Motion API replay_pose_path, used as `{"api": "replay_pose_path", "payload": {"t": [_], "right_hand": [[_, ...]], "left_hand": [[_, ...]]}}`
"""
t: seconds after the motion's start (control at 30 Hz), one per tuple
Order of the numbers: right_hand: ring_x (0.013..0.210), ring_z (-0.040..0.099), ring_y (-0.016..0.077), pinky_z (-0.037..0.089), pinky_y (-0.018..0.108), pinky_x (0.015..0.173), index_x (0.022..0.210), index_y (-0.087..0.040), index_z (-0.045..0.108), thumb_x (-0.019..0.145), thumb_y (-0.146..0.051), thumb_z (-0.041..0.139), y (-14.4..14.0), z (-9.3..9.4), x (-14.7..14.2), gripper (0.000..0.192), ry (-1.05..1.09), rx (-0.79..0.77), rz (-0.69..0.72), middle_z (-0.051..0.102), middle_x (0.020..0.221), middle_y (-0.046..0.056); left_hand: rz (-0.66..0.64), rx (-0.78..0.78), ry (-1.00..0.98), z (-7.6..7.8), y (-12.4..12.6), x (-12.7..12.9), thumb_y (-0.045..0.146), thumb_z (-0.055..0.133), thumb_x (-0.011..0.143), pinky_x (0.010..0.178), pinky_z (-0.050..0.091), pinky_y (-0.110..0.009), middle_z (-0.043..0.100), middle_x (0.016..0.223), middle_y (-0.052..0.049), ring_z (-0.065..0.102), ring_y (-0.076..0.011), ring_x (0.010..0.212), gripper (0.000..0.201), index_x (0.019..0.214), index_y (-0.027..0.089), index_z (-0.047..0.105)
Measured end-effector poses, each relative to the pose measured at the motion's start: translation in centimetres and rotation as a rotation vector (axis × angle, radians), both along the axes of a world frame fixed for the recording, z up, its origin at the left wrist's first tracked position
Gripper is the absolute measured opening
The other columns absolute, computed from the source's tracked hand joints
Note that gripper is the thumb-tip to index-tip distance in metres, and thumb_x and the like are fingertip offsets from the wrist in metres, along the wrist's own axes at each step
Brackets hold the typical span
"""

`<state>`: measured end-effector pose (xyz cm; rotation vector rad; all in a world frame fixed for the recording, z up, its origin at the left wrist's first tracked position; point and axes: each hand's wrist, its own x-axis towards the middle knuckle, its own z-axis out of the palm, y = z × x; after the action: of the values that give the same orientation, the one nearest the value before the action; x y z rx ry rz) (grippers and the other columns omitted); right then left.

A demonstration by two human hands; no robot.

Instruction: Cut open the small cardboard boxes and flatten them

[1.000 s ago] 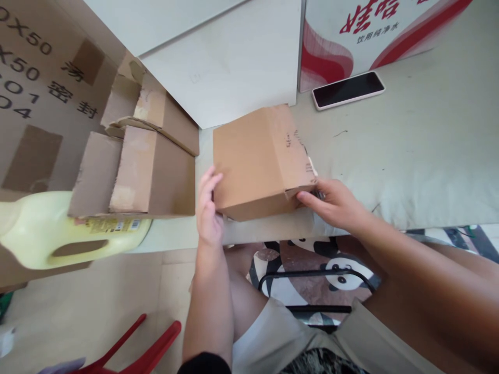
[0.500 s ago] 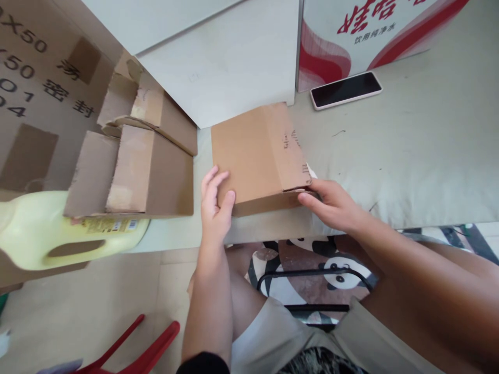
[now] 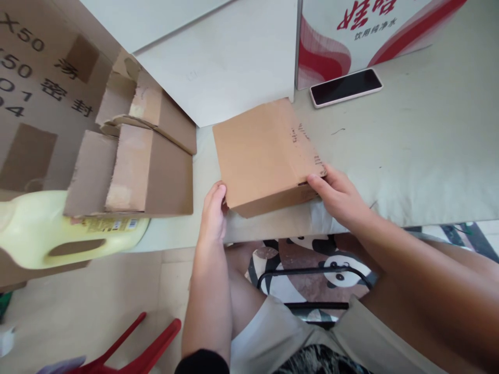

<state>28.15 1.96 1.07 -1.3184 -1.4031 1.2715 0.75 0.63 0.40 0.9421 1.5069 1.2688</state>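
Note:
A brown cardboard box [image 3: 257, 156] sits in front of me on the pale cloth-covered surface, turned a little askew. Printed marks run along its right edge, and a torn slit shows at its near right corner. My left hand [image 3: 213, 210] grips the box's near left corner, thumb at the top edge and the other fingers mostly hidden behind. At the near right corner my right hand [image 3: 339, 196] has its thumb on the front edge, its fingers curled round the right side and partly hidden.
Left stand more cardboard boxes [image 3: 152, 171] beside a pale yellow jug [image 3: 31, 228]. A white cabinet [image 3: 234, 67] rises behind. A phone [image 3: 346, 87] lies before a red-and-white carton [image 3: 351, 41]. Below left is a red plastic chair [image 3: 152, 348]; a panda-patterned item [image 3: 343, 272] lies under the edge.
The box has shifted slightly right and tilted. My left hand has moved from its top to grip the near left corner; my right hand has moved slightly up and right with the box.

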Motion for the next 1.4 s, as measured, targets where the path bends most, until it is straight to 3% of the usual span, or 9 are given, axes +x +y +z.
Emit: {"api": "replay_pose_path", "payload": {"t": [0.13, 0.3, 0.4, 0.5, 0.73, 0.93, 1.07, 1.2, 1.4], "right_hand": [[0.116, 0.066, 0.0284, 0.051, 0.045, 0.102, 0.101, -0.024, 0.062, 0.093, -0.051, 0.055, 0.0, -0.1, -0.1, 0.03, 0.015, 0.006, -0.004, 0.074, 0.111, 0.009], [0.116, 0.066, 0.0269, 0.051, 0.044, 0.105, 0.103, -0.027, 0.063, 0.093, -0.045, 0.057, 0.1, -0.5, -0.2, 0.022, 0.124, 0.046, -0.094, 0.074, 0.11, 0.006], [0.108, 0.068, 0.0278, 0.053, 0.043, 0.096, 0.094, -0.027, 0.064, 0.092, -0.043, 0.058, 0.3, -0.7, 0.1, 0.017, 0.163, 0.011, -0.192, 0.073, 0.098, 0.005], [0.094, 0.068, 0.0279, 0.054, 0.041, 0.083, 0.081, -0.027, 0.059, 0.089, -0.046, 0.058, 0.5, -0.8, 0.5, 0.021, 0.21, -0.008, -0.279, 0.067, 0.082, 0.005], [0.068, 0.052, 0.0196, 0.044, 0.034, 0.062, 0.064, -0.026, 0.038, 0.075, -0.045, 0.064, 1.5, 0.1, 0.6, 0.035, 0.31, -0.028, -0.48, 0.051, 0.068, 0.003], [0.065, 0.046, 0.0178, 0.04, 0.033, 0.057, 0.061, -0.026, 0.031, 0.071, -0.048, 0.068, 1.8, 0.2, 0.7, 0.044, 0.337, -0.034, -0.485, 0.046, 0.067, 0.003], [0.068, 0.054, 0.0207, 0.046, 0.035, 0.06, 0.064, -0.026, 0.038, 0.078, -0.049, 0.064, 1.4, -0.2, 0.7, 0.038, 0.295, -0.024, -0.43, 0.052, 0.068, 0.004], [0.087, 0.066, 0.027, 0.053, 0.041, 0.072, 0.069, -0.027, 0.047, 0.086, -0.046, 0.061, 0.9, -0.6, 0.5, 0.029, 0.282, 0.002, -0.328, 0.061, 0.076, 0.006], [0.094, 0.069, 0.0324, 0.055, 0.046, 0.075, 0.076, -0.029, 0.059, 0.09, -0.052, 0.057, 1.0, -1.1, 0.6, 0.027, 0.246, -0.006, -0.343, 0.067, 0.082, 0.009]], "left_hand": [[-0.116, 0.118, 0.037, 0.4, 0.1, -0.5, 0.07, 0.065, 0.08, 0.067, 0.054, -0.029, 0.069, 0.11, -0.005, 0.069, -0.0207, 0.093, 0.049, 0.104, 0.027, 0.062], [-0.359, 0.173, 0.153, 0.3, -0.1, -1.1, 0.07, 0.07, 0.079, 0.088, 0.061, -0.037, 0.049, 0.158, -0.008, 0.058, -0.0308, 0.136, 0.072, 0.141, 0.039, 0.05], [-0.488, 0.217, 0.331, -0.5, -0.3, -1.2, 0.062, 0.078, 0.078, 0.098, 0.059, -0.045, 0.034, 0.169, -0.011, 0.042, -0.0353, 0.151, 0.092, 0.155, 0.042, 0.032], [-0.545, 0.246, 0.506, -1.2, -0.3, -1.2, 0.057, 0.084, 0.075, 0.108, 0.053, -0.054, 0.028, 0.171, -0.015, 0.039, -0.037, 0.153, 0.109, 0.161, 0.041, 0.019], [-0.504, 0.382, 0.439, -1.8, 0.2, -0.9, 0.065, 0.079, 0.077, 0.102, 0.058, -0.049, 0.035, 0.167, -0.018, 0.057, -0.0347, 0.139, 0.099, 0.157, 0.041, 0.026], [-0.404, 0.403, 0.383, -1.9, 0.2, -0.9, 0.068, 0.077, 0.076, 0.104, 0.057, -0.045, 0.047, 0.159, -0.016, 0.064, -0.0306, 0.131, 0.083, 0.145, 0.038, 0.043], [-0.314, 0.44, 0.456, -1.7, 0.0, -0.2, 0.051, 0.076, 0.083, 0.104, 0.057, -0.045, 0.05, 0.154, -0.014, 0.062, -0.0292, 0.133, 0.068, 0.143, 0.035, 0.047], [-0.237, 0.399, 0.554, -1.5, -0.2, 0.6, 0.028, 0.07, 0.084, 0.1, 0.059, -0.043, 0.051, 0.152, -0.013, 0.058, -0.0282, 0.136, 0.061, 0.141, 0.031, 0.05], [-0.129, 0.3, 0.589, -1.0, -0.3, 1.0, 0.032, 0.075, 0.081, 0.092, 0.063, -0.039, 0.059, 0.144, -0.014, 0.063, -0.029, 0.131, 0.057, 0.135, 0.027, 0.056]]}}
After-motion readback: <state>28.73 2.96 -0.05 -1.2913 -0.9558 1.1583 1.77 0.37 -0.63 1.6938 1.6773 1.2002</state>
